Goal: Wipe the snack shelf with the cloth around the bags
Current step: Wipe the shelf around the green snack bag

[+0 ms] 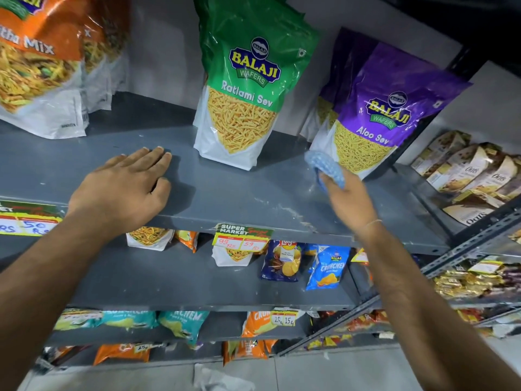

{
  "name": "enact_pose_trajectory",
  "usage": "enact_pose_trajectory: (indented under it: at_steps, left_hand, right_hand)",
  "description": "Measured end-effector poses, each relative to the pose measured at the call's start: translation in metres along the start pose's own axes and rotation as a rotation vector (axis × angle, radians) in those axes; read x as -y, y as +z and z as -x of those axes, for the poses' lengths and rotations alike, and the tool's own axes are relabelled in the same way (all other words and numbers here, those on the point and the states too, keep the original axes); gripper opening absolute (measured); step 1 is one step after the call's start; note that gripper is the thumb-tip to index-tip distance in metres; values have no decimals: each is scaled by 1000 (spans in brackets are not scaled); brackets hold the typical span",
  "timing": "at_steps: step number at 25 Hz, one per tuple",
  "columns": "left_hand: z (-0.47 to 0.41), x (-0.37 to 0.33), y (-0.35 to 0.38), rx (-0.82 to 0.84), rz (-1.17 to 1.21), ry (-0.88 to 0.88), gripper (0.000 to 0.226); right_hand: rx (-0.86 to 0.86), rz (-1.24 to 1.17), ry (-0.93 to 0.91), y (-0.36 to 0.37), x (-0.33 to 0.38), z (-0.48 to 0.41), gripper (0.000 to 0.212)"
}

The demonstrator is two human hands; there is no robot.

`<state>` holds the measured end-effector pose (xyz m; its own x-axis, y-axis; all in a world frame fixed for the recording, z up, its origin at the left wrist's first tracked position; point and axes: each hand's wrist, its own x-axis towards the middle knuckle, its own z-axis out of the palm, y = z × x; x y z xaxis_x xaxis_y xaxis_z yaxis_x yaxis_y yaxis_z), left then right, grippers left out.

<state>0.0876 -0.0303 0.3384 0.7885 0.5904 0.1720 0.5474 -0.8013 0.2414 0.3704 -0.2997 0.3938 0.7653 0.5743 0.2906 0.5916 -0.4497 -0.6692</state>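
Observation:
The grey metal snack shelf (225,190) runs across the middle of the view. On it stand an orange mix bag (42,71) at the left, a green Ratlami Sev bag (248,88) in the centre and a purple Aloo Sev bag (377,117) at the right. My right hand (349,204) holds a bunched blue cloth (324,167) against the shelf, touching the lower left corner of the purple bag. My left hand (127,187) lies flat, palm down, on the shelf's front part, left of the green bag, holding nothing.
Price labels (242,238) hang on the shelf's front lip. Lower shelves (169,280) carry small chip packets. A second rack at the right holds oats boxes (473,173) and sweets. A white rag (220,379) lies on the floor below.

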Motion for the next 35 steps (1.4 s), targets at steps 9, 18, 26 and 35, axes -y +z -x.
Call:
enact_pose_trajectory:
  at_steps: [9,18,26,35]
  left_hand:
    - [-2,2,7,3,-34,10,78]
    - [0,2,3,15,-27,15,79]
    - [0,2,3,12,-21,12,79]
    - [1,-1,-1,17,-10,20,77]
  right_hand:
    - [94,260,43,42,12,32,42]
    - [270,-46,-171,58,84,108,29]
    - [222,212,-91,71,50,37,38]
    - [295,231,-408,51,93,95,61]
